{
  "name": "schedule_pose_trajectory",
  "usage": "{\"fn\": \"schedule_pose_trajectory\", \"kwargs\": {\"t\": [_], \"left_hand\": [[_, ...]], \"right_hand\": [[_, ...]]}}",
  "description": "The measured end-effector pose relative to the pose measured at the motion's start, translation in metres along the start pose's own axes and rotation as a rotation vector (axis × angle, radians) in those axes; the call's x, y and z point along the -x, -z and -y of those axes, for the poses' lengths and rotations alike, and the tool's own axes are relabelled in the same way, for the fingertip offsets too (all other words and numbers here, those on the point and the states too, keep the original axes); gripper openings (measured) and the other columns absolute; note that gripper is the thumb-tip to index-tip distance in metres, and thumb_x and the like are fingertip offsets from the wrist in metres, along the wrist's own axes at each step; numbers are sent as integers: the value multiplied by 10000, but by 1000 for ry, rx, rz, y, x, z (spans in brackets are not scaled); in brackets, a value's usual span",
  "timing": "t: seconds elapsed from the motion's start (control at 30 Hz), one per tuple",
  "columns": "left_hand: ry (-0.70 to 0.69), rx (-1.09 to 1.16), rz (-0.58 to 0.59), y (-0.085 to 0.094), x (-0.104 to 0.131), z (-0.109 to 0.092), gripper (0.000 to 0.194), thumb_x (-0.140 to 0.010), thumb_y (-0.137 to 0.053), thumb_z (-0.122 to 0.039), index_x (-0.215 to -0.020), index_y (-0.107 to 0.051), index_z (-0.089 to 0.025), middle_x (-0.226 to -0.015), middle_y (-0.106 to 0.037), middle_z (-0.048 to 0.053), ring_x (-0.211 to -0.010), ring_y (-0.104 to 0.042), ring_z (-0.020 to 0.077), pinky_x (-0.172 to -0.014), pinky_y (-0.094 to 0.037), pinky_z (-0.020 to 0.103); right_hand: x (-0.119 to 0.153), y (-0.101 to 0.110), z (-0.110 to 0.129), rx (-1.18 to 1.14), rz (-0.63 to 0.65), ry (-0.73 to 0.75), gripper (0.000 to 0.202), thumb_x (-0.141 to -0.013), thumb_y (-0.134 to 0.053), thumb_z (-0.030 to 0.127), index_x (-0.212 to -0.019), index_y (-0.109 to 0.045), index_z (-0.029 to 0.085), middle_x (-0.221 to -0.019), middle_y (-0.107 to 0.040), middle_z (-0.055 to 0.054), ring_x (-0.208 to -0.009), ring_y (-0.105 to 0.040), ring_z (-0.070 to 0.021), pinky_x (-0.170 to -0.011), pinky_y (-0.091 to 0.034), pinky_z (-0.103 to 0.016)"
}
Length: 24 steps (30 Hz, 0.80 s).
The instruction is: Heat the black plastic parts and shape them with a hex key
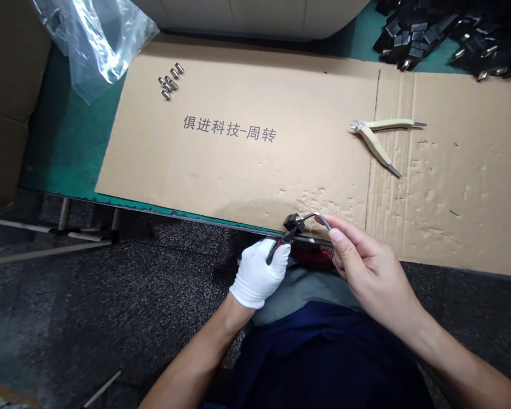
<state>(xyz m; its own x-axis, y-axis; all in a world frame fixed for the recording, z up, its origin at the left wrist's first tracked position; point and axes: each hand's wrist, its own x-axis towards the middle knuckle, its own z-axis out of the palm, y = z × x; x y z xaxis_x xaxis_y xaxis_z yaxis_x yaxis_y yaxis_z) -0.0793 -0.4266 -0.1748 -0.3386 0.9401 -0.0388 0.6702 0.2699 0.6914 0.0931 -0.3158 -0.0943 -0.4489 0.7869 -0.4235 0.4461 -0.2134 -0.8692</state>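
Note:
My left hand, in a white glove, is closed around the red and black handles of pliers. At the jaws of the pliers is a small black block-shaped part, over the front edge of the cardboard. Bare fingers of my right hand pinch a bent metal hex key. The far end of the key meets the metal piece on the black part; whether it sits inside cannot be made out.
On the cardboard sheet lie cream-handled nippers and several small metal cylinders. Many black parts with metal pins are heaped at the back right. A clear plastic bag rests at the back left, beside a carton.

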Motion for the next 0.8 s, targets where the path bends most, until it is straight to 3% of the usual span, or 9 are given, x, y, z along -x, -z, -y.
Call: {"fn": "schedule_pose_trajectory", "kwargs": {"t": [0.23,0.4,0.53,0.8], "left_hand": [[-69,-57,-8,4,-3,3,389,-1036,-459,-377,-673,-445,-237,-591,-504,-18,-518,-441,140,-566,-310,295],[-92,-75,-7,5,-5,5,399,-1038,-460,-394,-673,-455,-235,-587,-501,-22,-512,-446,139,-559,-311,295],[-119,-93,-16,6,-6,7,405,-1041,-456,-409,-677,-473,-232,-583,-503,-23,-504,-447,140,-556,-310,297],[-118,-108,2,8,-8,5,408,-1042,-444,-433,-705,-531,-222,-611,-546,-7,-525,-481,144,-585,-344,293]], "right_hand": [[-9,13,19,95,94,-65,474,-1036,-499,490,-1396,-662,227,-558,-403,46,-498,-439,-155,-532,-423,-298],[-15,18,24,132,133,-38,453,-1037,-498,453,-1393,-667,229,-574,-397,51,-490,-404,-144,-571,-436,-313],[-18,23,25,151,161,-23,446,-1041,-501,430,-1391,-669,211,-545,-376,57,-552,-492,-170,-631,-472,-328],[-31,33,33,199,230,26,428,-1030,-516,397,-1352,-699,182,-548,-502,29,-660,-630,-196,-636,-523,-312]]}}
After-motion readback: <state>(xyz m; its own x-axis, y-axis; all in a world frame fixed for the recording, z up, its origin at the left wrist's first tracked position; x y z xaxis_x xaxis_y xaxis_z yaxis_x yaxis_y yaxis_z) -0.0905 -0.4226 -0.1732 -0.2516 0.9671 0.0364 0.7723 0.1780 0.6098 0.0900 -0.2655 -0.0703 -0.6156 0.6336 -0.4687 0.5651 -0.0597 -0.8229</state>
